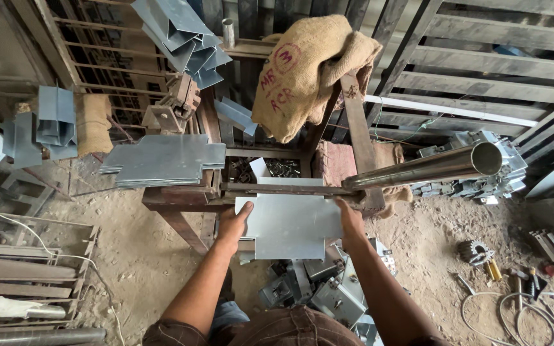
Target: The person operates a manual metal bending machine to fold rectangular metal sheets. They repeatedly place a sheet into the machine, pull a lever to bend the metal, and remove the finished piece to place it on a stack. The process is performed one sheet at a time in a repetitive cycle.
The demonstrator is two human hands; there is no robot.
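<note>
Both hands grip one flat grey sheet (290,224) of cut metal, held level between them. The left hand (232,225) clasps its left edge, thumb on top and fingers under. The right hand (351,221) holds the right edge, close under a steel pipe (428,168) that sticks out to the right and toward the camera. The sheet's far edge lies in a rusty bending frame (283,189) just beyond the hands, with a folded tab standing up past the bar.

Left of the left hand and a little farther off, a stack (161,160) of like sheets rests on the frame's top. Beyond the right hand a burlap sack (306,70) hangs over a post. Below the sheet, between the forearms, lie bent metal boxes (325,288) on the dirt floor. Well right of the right hand, tools (514,275) and a cable (501,311) are scattered on the ground
</note>
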